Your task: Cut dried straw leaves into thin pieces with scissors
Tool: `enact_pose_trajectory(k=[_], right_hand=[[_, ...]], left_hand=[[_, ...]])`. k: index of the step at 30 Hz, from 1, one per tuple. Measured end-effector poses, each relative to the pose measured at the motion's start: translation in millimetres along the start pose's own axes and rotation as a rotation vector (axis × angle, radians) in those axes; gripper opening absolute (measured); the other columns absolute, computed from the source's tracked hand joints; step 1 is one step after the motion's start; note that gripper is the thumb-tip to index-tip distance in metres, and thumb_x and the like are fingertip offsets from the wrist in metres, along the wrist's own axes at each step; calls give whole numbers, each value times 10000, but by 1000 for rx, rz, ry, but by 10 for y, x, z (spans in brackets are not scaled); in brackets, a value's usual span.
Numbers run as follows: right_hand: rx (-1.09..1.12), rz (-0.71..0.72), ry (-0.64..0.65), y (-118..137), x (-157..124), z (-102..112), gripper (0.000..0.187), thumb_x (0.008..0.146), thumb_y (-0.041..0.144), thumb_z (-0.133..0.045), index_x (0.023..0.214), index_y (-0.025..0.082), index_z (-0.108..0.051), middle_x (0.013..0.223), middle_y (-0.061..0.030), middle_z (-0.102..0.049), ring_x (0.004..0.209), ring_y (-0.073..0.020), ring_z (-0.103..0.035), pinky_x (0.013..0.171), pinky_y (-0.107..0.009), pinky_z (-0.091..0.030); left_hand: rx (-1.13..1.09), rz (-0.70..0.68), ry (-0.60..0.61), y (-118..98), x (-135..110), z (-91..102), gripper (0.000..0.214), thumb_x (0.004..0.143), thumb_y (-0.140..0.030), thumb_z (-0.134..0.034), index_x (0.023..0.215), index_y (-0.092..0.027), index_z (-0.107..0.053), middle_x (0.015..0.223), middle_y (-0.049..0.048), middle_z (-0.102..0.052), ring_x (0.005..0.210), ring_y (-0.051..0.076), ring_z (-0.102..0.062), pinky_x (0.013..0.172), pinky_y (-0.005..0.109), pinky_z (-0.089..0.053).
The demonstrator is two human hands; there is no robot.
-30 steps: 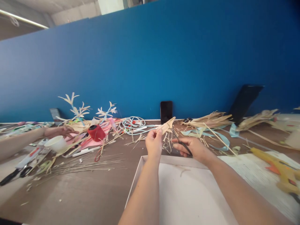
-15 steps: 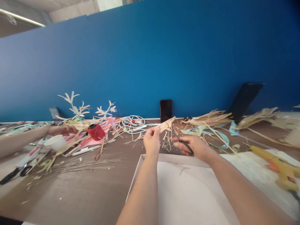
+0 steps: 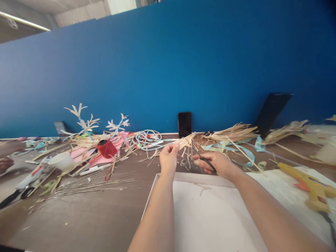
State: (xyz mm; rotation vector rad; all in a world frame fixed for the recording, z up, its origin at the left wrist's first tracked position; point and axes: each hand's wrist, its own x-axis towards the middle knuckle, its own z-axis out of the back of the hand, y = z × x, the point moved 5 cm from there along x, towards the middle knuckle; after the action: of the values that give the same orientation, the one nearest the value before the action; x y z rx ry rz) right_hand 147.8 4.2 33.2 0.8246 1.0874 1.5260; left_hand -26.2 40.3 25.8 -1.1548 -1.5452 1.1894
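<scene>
Pinched between the thumb and fingers of my left hand (image 3: 168, 159) is a pale dried husk strip (image 3: 187, 140), its far end split into narrow points. My right hand (image 3: 219, 163) is closed around dark-handled scissors (image 3: 208, 163), whose blades point up and left towards the husk. Whether the blades touch the husk I cannot tell. Thin husk offcuts (image 3: 185, 161) lie on the table just below and between my hands. Under my forearms sits a white shallow box (image 3: 207, 213).
A yellow glue gun (image 3: 312, 190) rests on printed paper (image 3: 273, 185) at right. Phones (image 3: 184, 125) lean on the blue partition (image 3: 183, 63). Left are a red thread spool (image 3: 106, 148), white cup (image 3: 61, 161), wires (image 3: 97, 185) and husk flowers (image 3: 88, 124). A co-worker's hand (image 3: 5, 163) shows at far left.
The co-worker's hand has drawn back left from the materials near the white cup. My hands keep nearly the same pose, with the husk tilted slightly differently.
</scene>
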Motion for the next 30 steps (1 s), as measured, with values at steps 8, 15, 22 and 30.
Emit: enact_pose_trajectory(k=[8, 15, 22, 30], right_hand=[[26, -40, -36, -137, 54, 78, 582, 643, 498, -688, 1087, 124, -647, 494, 25, -527, 467, -107, -472, 513, -258, -412], [-69, -75, -12, -337, 100, 83, 544, 592, 465, -730, 1046, 170, -668, 544, 25, -554, 507, -119, -473, 487, -235, -374], [13, -56, -33, -147, 51, -18, 588, 615, 486, -703, 1089, 143, -640, 504, 29, -530, 484, -116, -449, 501, -244, -389], [-50, -56, 25, -46, 23, -156, 503, 644, 477, -681, 1022, 145, -672, 458, 38, -505, 466, -104, -434, 483, -223, -365]], left_hand=[[263, 19, 216, 45, -54, -85, 191, 627, -342, -655, 640, -153, -633, 513, -22, -528, 443, 64, -403, 444, 184, -306], [169, 58, -20, 88, 14, 47, 144, 655, -303, -614, 659, -159, -603, 454, -46, -486, 365, 64, -405, 411, 192, -336], [161, 53, -139, 109, 45, 113, 142, 686, -285, -579, 736, -154, -600, 557, -5, -582, 471, 110, -554, 494, 229, -454], [192, -6, -14, 89, -14, -15, 152, 690, -304, -584, 729, -158, -599, 567, -9, -577, 478, 107, -541, 473, 226, -459]])
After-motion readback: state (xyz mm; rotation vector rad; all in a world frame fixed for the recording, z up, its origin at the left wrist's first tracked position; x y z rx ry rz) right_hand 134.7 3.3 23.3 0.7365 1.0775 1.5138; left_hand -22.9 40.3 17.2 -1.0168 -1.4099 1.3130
